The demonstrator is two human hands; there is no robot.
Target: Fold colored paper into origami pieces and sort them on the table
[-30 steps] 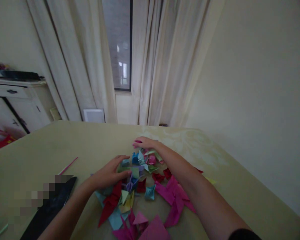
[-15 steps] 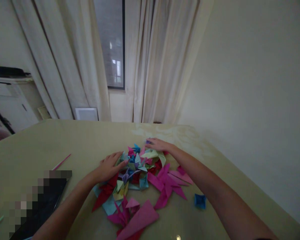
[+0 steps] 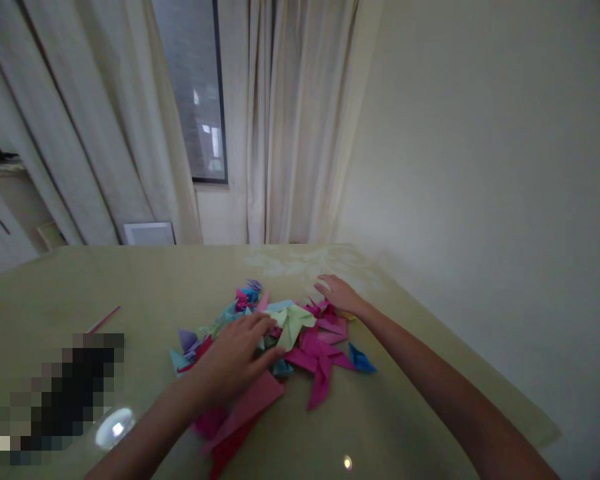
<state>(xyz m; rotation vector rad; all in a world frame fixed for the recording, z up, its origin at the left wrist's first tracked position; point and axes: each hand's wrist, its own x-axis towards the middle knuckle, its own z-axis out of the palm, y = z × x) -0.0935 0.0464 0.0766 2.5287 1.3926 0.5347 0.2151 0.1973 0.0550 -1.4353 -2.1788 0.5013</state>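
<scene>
Table (image 3: 130,280): 1 origami pile (image 3: 300,327), maybe 20 pieces; left hand (image 3: 235,360), right hand (image 3: 341,295) both flat, empty.

a pixelated patch (image 3: 63,393) hides something dark; the left hand (image 3: 235,363) covers part of the folded paper pile (image 3: 293,321).

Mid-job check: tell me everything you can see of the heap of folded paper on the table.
The heap of folded paper is a low, loose scatter of small creased pieces, thin coloured paper by its look: mostly magenta, with red, light green, blue and purple. Pointed flaps stick out all round. It lies on the yellowish table. The left hand rests open on its near side; the right hand touches its far right edge.
</scene>
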